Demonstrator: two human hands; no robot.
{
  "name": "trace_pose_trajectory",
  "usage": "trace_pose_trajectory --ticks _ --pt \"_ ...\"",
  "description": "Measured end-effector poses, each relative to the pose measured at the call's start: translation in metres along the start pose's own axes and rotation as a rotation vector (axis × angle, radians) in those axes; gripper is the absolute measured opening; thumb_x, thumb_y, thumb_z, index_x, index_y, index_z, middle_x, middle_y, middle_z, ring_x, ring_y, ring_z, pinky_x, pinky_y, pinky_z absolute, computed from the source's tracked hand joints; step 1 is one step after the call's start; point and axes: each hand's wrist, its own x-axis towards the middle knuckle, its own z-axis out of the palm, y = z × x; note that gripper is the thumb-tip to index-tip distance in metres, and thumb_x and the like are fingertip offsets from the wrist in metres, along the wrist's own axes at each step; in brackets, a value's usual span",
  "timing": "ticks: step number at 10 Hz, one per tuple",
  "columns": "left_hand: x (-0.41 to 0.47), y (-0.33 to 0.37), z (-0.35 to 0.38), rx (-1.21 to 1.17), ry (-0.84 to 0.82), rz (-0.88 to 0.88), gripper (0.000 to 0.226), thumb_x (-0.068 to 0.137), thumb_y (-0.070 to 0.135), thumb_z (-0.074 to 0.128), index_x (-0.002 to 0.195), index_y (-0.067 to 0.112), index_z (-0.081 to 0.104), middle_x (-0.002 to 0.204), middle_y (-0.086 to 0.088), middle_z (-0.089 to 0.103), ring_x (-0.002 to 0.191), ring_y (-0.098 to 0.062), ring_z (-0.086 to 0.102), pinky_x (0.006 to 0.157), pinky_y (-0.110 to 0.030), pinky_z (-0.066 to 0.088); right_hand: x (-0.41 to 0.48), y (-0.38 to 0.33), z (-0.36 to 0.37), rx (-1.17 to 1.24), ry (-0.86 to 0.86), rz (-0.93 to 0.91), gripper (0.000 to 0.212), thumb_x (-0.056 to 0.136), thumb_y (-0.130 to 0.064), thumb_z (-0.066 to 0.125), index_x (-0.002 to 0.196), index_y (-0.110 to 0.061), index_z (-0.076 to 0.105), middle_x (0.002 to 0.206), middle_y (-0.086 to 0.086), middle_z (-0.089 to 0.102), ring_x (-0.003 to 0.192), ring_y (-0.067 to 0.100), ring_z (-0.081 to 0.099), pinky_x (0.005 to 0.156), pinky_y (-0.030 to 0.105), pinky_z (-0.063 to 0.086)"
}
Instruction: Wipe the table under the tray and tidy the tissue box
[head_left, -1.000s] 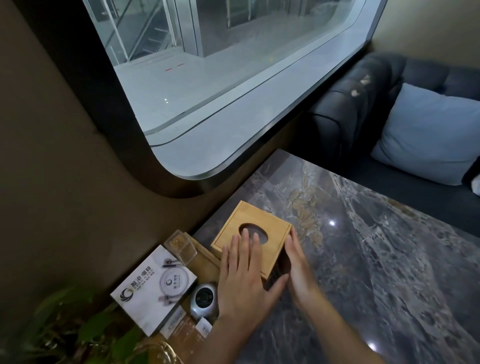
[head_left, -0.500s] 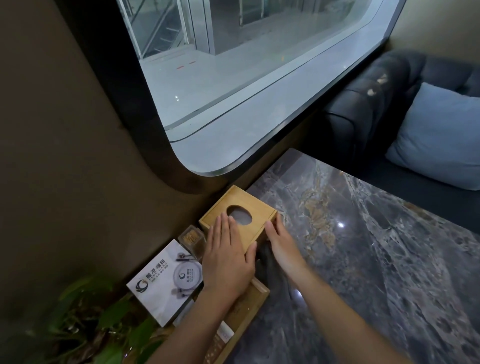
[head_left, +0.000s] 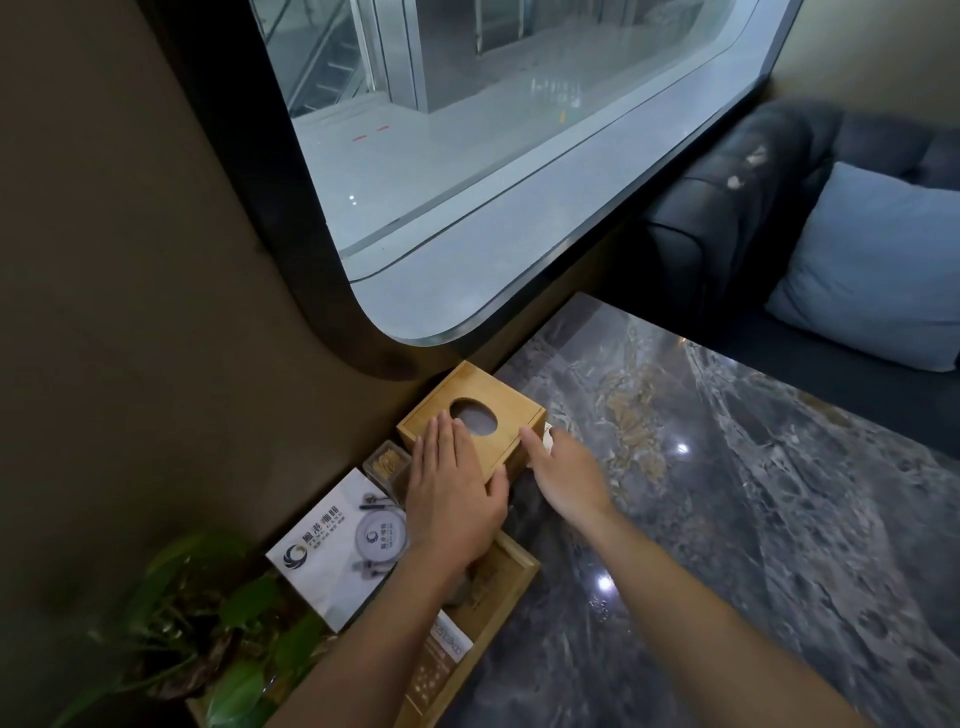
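Your box (head_left: 470, 421) sits at the table's (head_left: 727, 519) 9 o'clock edge: rigid, light wood. Left hand (head_left: 451, 493) lies flat on top; right hand (head_left: 566, 473) presses open against its 3 o'clock side. Take it by opposite walls.

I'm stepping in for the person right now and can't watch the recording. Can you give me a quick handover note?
Left hand: flat on top of the wooden tissue box, palm down, not gripping.
Right hand: open, against the box's right side.
The box sits at the far end of the wooden tray, close to the wall; no tissue sticks out of its hole.
Done: box seems placed.
Left: let go, check it sits square. No cloth in view, so wiping under the tray is unconfirmed.
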Motion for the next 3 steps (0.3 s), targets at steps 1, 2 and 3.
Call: trace_pose_trajectory --ticks 1,2,3 --pt "0.002 0.002 -0.01 0.005 -0.043 -0.002 0.076 0.088 0.056 0.03 0.146 0.011 0.006 0.158 -0.012 0.005 0.145 -0.025 -0.001 0.115 -0.036 -0.002 -0.003 -0.003 -0.018 -0.196 0.054 -0.018 0.061 0.086 -0.055 0.042 0.125 -0.009 0.044 0.125 0.014 0.054 0.112 0.031 0.052 0.09 0.043 0.044" --pt "0.005 0.015 -0.025 -0.076 -0.021 0.032 0.075 0.087 0.057 0.033 0.145 0.015 0.011 0.156 -0.01 0.017 0.144 -0.025 0.012 0.117 -0.039 0.011 -0.009 -0.007 -0.045 -0.293 0.108 -0.085 0.06 0.083 -0.058 0.045 0.124 -0.014 0.044 0.122 0.012 0.055 0.109 0.032 0.052 0.086 0.043 0.046" --pt "0.006 0.036 -0.041 -0.152 -0.014 0.107 0.075 0.086 0.059 0.034 0.145 0.018 0.014 0.155 -0.007 0.024 0.142 -0.024 0.021 0.114 -0.04 0.022 -0.017 -0.01 -0.076 -0.337 0.107 -0.097 0.062 0.082 -0.057 0.047 0.128 -0.016 0.041 0.129 0.011 0.05 0.114 0.031 0.049 0.088 0.042 0.043"
